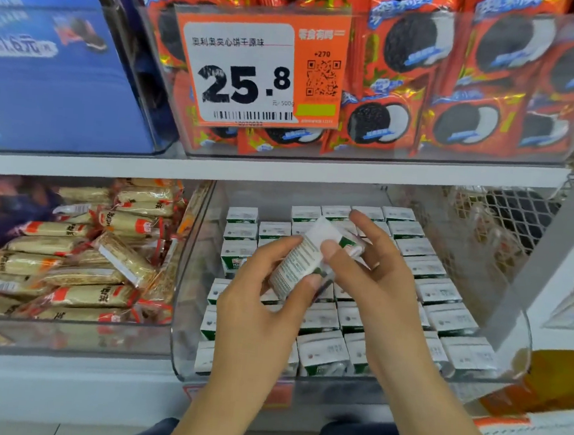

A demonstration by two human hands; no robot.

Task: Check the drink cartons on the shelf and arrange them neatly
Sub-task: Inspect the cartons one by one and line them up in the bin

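Gripping one carton (304,258), left hand (258,304) and right hand (379,276) fingers clasped it; long axis ran 1-to-7 o'clock above binned cartons (437,291).

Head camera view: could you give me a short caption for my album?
Both hands, left and right, hold one drink carton tilted above a clear bin of cartons.

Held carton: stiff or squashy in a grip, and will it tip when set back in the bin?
Likely stiff: the carton keeps flat faces while both the left hand and right hand hold it. Probably stable once back: the cartons in the clear bin stand upright in tight rows.
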